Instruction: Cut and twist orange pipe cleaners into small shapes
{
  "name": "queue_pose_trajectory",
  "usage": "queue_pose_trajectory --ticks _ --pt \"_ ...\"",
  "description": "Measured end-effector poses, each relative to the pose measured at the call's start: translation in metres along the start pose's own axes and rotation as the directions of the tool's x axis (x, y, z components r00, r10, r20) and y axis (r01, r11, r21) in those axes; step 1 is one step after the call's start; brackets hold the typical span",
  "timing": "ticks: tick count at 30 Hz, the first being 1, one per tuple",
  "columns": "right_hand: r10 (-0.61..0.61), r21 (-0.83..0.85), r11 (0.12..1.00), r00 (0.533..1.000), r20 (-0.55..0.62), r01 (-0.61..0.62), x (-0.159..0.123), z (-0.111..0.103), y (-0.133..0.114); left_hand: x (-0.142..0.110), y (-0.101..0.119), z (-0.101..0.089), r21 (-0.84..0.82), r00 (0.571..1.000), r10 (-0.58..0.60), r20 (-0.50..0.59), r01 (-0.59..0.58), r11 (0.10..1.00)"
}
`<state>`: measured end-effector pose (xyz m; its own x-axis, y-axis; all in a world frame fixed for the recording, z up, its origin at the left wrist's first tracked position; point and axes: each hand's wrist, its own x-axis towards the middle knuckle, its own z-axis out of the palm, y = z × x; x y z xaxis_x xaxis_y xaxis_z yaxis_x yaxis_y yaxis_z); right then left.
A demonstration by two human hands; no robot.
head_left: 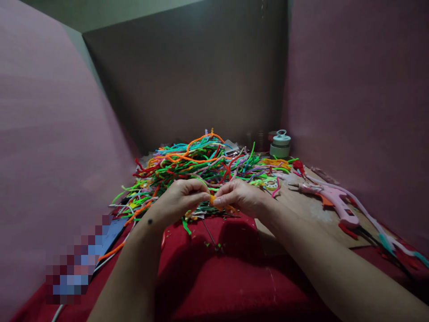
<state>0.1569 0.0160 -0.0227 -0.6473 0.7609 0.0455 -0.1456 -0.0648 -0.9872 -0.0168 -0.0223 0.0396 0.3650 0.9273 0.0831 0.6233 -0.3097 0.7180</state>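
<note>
My left hand and my right hand meet at the middle of the view, above the front of a colourful heap. Between their pinched fingertips is a small orange-yellow pipe cleaner; part of it shows below the right fingers. Most of its shape is hidden by the fingers. Just behind the hands lies a big pile of pipe cleaners in green, orange, red, blue and pink.
A pink glue gun lies on a brown board at the right, its cord running toward the lower right. Behind it stands a pale green container. At left is a partly blurred flat device. A red cloth covers the table.
</note>
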Motion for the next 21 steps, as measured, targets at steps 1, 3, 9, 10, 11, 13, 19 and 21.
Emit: queue_pose_trajectory --ticks 1,3,9,10,11,13,19,21 --pt "-0.011 -0.028 1.0 0.999 -0.032 0.011 0.0 0.001 0.0 0.0 0.001 0.001 -0.077 0.997 -0.072 0.024 0.073 0.994" --pt "-0.06 -0.094 0.994 0.992 -0.109 0.05 0.0 0.004 -0.001 0.001 -0.001 0.002 -0.242 0.986 -0.152 0.065 0.163 0.956" --pt "-0.089 -0.035 0.996 0.976 -0.197 0.084 -0.001 0.016 -0.005 0.01 -0.017 0.011 -0.586 0.989 -0.138 0.049 0.14 0.798" --pt "-0.071 0.008 0.997 0.978 -0.195 0.074 -0.001 0.017 -0.006 0.012 -0.018 0.012 -0.601 0.991 -0.13 0.04 0.128 0.789" --pt "-0.051 0.052 0.997 0.979 -0.195 0.063 -0.001 0.019 -0.006 0.013 -0.019 0.012 -0.61 0.993 -0.119 0.028 0.111 0.785" --pt "-0.021 0.123 0.991 0.98 -0.198 0.046 -0.001 0.02 -0.006 0.014 -0.018 0.013 -0.608 0.996 -0.092 -0.011 0.066 0.791" --pt "-0.018 0.087 0.996 0.994 -0.104 0.028 0.002 0.012 0.001 0.011 -0.012 0.014 -0.282 0.987 0.019 -0.158 -0.063 0.957" --pt "-0.029 0.027 0.999 0.997 -0.065 0.031 0.002 0.01 0.002 0.011 -0.012 0.014 -0.096 0.971 0.121 -0.208 -0.143 0.985"
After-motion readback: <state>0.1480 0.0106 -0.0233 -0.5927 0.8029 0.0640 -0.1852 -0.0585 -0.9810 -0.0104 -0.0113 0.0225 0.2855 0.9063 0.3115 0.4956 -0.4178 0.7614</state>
